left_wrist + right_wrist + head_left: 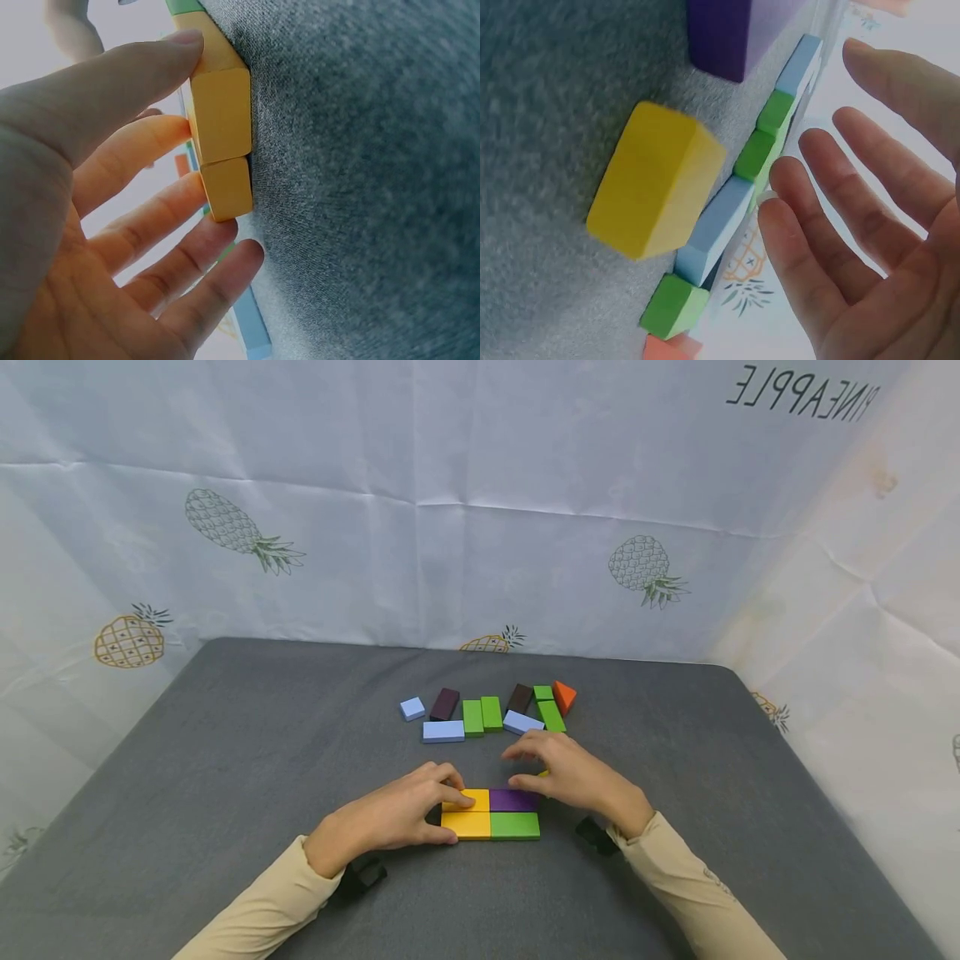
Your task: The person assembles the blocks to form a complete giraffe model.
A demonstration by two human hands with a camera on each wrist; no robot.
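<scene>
On a table (225, 827), the left hand (397, 807) grips two yellow blocks (468, 826); the right hand (572, 774) hangs empty, fingers parted. Purple block (512, 801) and green block (515, 826) adjoin; the right-wrist view shows a lone yellow block (649, 180) the head view mostly hides.

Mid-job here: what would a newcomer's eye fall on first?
Likely the tight rectangle of four yellow, purple and green blocks at near centre, the left hand touching its yellow end. The right hand hangs near a loose yellow block. Beyond, a cluster of coloured blocks ends at right with an orange triangular block.
</scene>
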